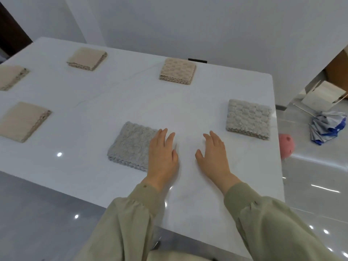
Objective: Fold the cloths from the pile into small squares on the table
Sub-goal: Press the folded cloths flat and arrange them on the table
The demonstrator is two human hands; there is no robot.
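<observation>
Grey cloth (131,146), folded, lies just left of left hand (162,155), w/ its edge under it; right hand (213,155) is farther, on table (113,102). Both hands spread flat, nothing held.

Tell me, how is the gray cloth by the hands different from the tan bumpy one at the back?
The gray cloth is gray-blue; the tan bumpy cloth is beige. The gray cloth lies near the person, with the left hand at its right edge; the tan bumpy cloth lies far back, with no hand near. Both are bumpy, folded into squares and flat on the white table.
</observation>
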